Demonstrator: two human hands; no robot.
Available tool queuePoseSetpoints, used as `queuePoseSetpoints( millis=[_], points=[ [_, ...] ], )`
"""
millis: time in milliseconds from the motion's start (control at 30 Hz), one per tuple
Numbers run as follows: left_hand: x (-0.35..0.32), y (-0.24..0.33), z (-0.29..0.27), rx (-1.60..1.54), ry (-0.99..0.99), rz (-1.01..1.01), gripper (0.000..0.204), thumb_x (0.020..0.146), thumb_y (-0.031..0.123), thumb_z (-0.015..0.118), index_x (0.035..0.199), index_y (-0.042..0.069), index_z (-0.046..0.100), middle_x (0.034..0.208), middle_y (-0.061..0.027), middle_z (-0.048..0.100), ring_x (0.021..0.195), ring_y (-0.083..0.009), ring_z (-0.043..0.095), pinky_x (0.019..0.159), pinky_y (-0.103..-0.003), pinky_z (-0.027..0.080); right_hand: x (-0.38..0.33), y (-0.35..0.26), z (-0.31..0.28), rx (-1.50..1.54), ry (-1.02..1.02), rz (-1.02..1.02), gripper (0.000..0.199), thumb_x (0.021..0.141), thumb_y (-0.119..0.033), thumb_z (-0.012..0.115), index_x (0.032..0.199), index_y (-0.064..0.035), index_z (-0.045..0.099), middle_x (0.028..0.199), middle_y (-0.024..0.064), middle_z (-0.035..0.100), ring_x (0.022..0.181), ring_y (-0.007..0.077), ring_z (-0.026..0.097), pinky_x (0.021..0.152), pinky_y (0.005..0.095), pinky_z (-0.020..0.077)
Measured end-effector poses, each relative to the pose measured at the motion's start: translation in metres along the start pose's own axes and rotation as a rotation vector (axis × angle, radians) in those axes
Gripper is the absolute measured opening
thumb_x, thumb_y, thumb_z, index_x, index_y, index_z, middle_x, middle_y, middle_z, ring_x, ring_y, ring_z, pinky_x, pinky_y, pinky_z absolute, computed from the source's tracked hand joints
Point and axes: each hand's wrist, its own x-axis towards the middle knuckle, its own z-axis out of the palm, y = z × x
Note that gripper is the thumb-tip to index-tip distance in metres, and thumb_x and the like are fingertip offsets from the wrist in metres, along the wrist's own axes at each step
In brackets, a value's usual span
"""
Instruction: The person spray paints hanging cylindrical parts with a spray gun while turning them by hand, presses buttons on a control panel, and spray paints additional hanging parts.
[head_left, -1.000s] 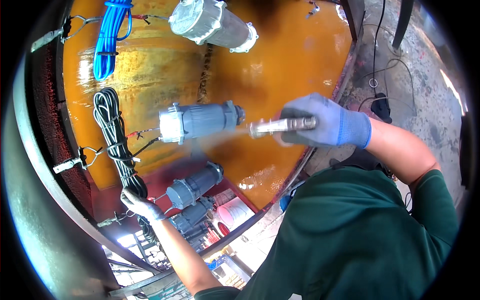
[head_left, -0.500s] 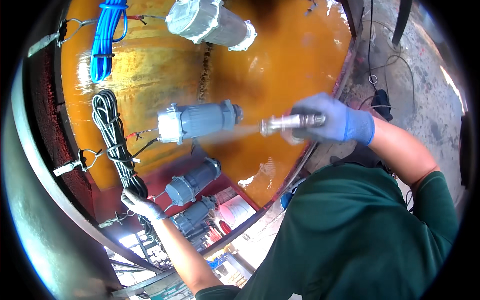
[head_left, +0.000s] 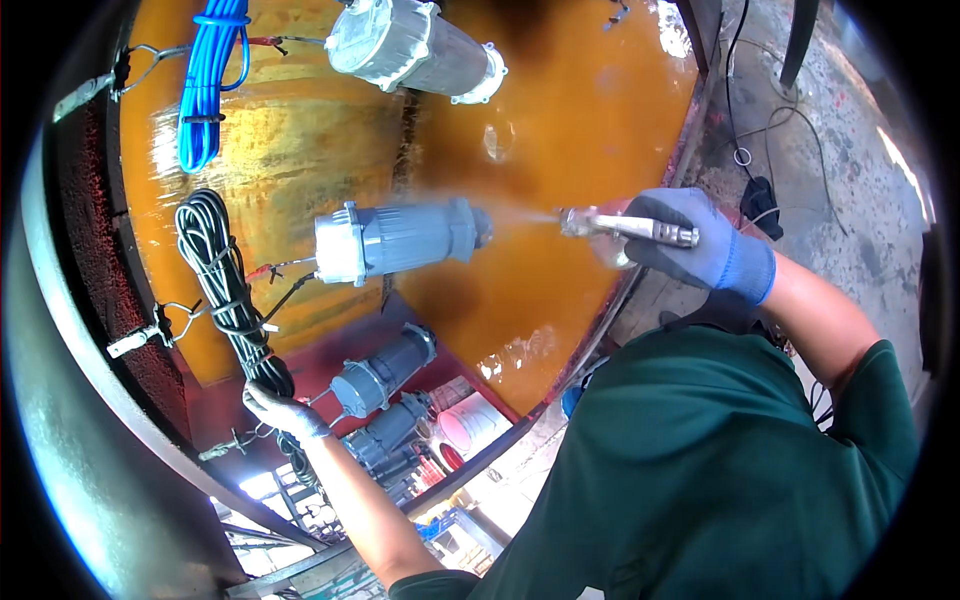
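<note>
My right hand [head_left: 690, 235], in a blue-grey glove, is closed around a metal spray gun [head_left: 640, 226]. From its nozzle a pale mist blows left toward a grey cylindrical motor [head_left: 415, 240]. The motor hangs sideways, its left end bright and its body grey. A coiled bundle of black cable [head_left: 222, 265], tied at several places, hangs beside that left end. Lower down, my gloved left hand [head_left: 283, 410] is closed on the lower part of this bundle; its fingertips are partly hidden. The gun stays apart from the motor.
A bare silvery motor [head_left: 415, 55] and a blue cable coil [head_left: 208, 85] hang farther away. Nearer hang other grey motors [head_left: 385, 370], beside a pink-and-white bucket [head_left: 472, 420]. Behind stands an orange-brown, glossy, paint-coated panel [head_left: 560, 130]. A hose [head_left: 735, 110] trails over the concrete at right.
My right hand has drawn the spray gun to the right, its nozzle now farther away from me and from the motor. The cable bundle's upper end has swung slightly left; my left hand stays put.
</note>
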Motion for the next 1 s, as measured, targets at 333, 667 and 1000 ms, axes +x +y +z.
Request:
queuePoseSetpoints(
  millis=[333,667,1000],
  points=[
    [0.029,-0.037,0.002,-0.031,0.007,0.024,0.047,0.108,0.034,0.051,0.136,-0.003,0.06,0.134,-0.0176,0.064,0.119,-0.0277,0.063,0.105,-0.043,0.051,0.017,0.026,-0.013,-0.272,-0.162,0.023,0.025,0.09,-0.026,0.081,0.102,-0.0062,0.071,0.086,0.0186,0.073,0.086,0.0386,0.074,0.076,0.0455,0.0568],
    [0.054,-0.049,0.003,-0.149,-0.106,-0.031,0.041,0.104,0.031,0.045,0.124,0.0,0.062,0.106,-0.0151,0.073,0.093,-0.0245,0.071,0.079,-0.036,0.059,0.022,0.03,0.0,-0.013,-0.087,0.189,0.024,0.094,-0.025,0.077,0.101,-0.003,0.07,0.087,0.0163,0.074,0.078,0.0295,0.075,0.074,0.0388,0.0571],
    [0.074,-0.06,-0.011,-0.144,-0.071,-0.017,0.048,0.106,0.03,0.045,0.132,-0.005,0.066,0.117,-0.0169,0.073,0.105,-0.0263,0.069,0.092,-0.036,0.055,0.02,0.022,0.004,0.039,-0.047,0.18,0.023,0.096,-0.023,0.078,0.102,-0.0029,0.07,0.089,0.0169,0.075,0.082,0.029,0.076,0.075,0.0382,0.0577]
  ],
)
